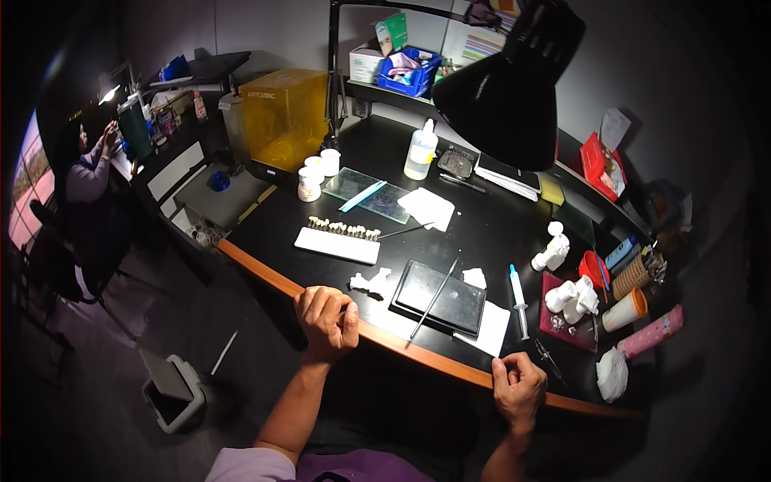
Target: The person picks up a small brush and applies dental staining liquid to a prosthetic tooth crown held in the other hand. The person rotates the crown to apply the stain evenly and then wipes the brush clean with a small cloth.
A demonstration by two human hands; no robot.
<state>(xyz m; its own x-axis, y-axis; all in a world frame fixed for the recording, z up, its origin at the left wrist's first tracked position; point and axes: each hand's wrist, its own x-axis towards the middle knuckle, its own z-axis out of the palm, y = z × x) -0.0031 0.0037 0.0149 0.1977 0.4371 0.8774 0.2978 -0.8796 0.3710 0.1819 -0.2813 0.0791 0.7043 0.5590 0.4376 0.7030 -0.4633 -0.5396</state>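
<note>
My left hand (328,323) is curled into a loose fist at the orange front edge of the desk, with nothing visible in it. A crumpled white tissue (371,283) lies just beyond it. My right hand (520,387), also closed with no object showing, rests at the edge farther right. Between the hands sits a flat black case (430,305), a thin brush-like tool (436,294) lying across it. White paper (494,331) is partly under the case. Nearest my right hand are a dark pair of tweezers or similar tool (548,357) and a blue-and-white syringe (519,302).
A tooth shade guide (337,244), glass slab (365,195), small white jars (310,186) and clear bottle (420,151) stand farther back. A black lamp (506,100) overhangs the desk. White models (572,299) sit right. Another person (87,173) works at far left.
</note>
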